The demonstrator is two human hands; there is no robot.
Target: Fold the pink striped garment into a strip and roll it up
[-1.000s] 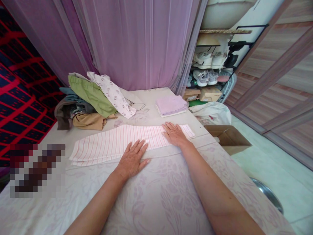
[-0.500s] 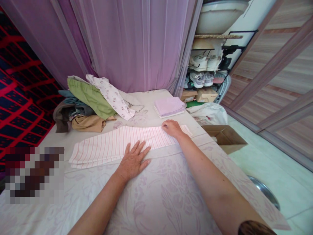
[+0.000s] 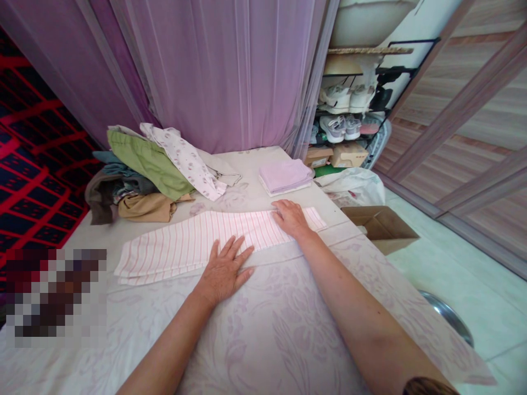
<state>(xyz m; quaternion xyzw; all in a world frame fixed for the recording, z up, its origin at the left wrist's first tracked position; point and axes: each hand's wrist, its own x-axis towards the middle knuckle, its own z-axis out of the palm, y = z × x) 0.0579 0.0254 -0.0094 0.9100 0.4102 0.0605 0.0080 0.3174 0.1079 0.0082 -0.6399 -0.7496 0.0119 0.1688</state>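
A white garment with pink stripes [image 3: 173, 247], long like trousers folded lengthwise, lies flat across the bed. My left hand [image 3: 224, 271] rests palm down on its near edge, fingers spread. Toward the garment's right end, my right hand [image 3: 291, 218] lies on the cloth with its fingers stretched forward and slightly bent. Neither hand lifts the fabric. Beyond the right hand sits a folded lilac cloth [image 3: 285, 175] on top of a white one.
A heap of clothes includes green trousers [image 3: 150, 164], a white patterned garment [image 3: 185, 162] and a tan piece [image 3: 146, 207]. Purple curtains [image 3: 218, 71] hang behind the bed. Right of the bed are a shoe rack [image 3: 346, 112], an open cardboard box [image 3: 382, 227] and a metal basin [image 3: 447, 315].
My right hand's fingers have gone from curled at the garment's far edge to flatter on the cloth. The left hand stays in place, and the view has shifted slightly.
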